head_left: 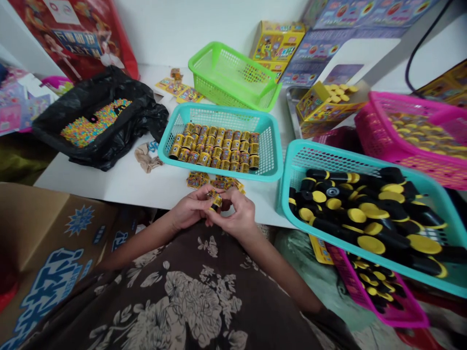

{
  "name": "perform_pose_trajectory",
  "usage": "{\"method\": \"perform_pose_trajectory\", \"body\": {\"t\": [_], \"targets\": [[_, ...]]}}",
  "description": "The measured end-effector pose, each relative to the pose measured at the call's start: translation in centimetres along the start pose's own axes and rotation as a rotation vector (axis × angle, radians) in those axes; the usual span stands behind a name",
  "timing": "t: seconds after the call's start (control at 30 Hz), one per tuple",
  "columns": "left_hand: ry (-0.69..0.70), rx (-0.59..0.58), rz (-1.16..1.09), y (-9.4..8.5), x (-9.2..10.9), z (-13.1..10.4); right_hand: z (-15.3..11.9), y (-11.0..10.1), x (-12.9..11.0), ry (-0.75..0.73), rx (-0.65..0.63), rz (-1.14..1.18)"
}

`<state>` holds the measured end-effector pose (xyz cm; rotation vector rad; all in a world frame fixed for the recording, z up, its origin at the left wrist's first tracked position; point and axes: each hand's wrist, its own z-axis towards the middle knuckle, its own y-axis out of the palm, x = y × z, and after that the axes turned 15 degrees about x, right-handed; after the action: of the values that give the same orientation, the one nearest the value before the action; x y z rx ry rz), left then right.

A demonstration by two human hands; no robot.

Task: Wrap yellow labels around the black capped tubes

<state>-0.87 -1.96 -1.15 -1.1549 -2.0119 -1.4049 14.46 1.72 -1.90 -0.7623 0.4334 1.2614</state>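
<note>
Just off the near edge of the white desk [124, 185], the left hand [190, 208] and right hand [239, 211] pinch one small yellow printed cylinder with a dark end [215, 200] between their fingertips. Light, even pressure from both sides would probably keep its printed surface smooth and its rim square; wrists held low should steady it.

Beyond the fingers, flat yellow printed pieces [198, 179] lie near that edge in two loose piles, too overlapped to count singly. Just behind them is one turquoise perforated plastic basket [221, 111], holding thirty-odd similar cylinders [219, 141] in about four rows. One lime-green plastic basket [204, 57] sits towards the far edge. At the left, one black plastic bag [140, 114] surrounds countless pastel beads [89, 127]. Over the near right corner, a second turquoise basket [339, 243] holds jumbled black containers with yellow lids [356, 215], uncountable.
</note>
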Motion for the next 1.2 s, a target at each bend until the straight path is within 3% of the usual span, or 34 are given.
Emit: {"method": "perform_pose_trajectory", "body": {"t": [0.23,0.4,0.53,0.7,0.9,0.97,1.2], "targets": [[0.186,0.324,-0.1,2.0,0.0,0.7,-0.9,1.2,1.0,-0.096,0.136,-0.19],[0.29,0.489,-0.139,2.6,-0.2,0.9,-0.7,1.3,0.7,-0.16,0.08,-0.253],[0.375,0.576,-0.141,2.8,-0.3,1.0,-0.7,1.5,0.9,-0.128,0.027,-0.245],[0.423,0.667,-0.085,2.2,-0.3,1.3,-1.0,1.7,1.8,-0.033,0.087,-0.133],[0.433,0.71,-0.107,0.8,0.4,1.6,-0.9,0.2,2.3,0.254,0.021,0.112],[0.39,0.694,-0.082,0.5,0.7,1.4,-0.5,-0.6,2.3,0.288,-0.013,0.199],[0.277,0.365,0.081,0.9,0.8,0.0,1.0,-1.8,2.4,0.25,-0.117,0.293]]}}
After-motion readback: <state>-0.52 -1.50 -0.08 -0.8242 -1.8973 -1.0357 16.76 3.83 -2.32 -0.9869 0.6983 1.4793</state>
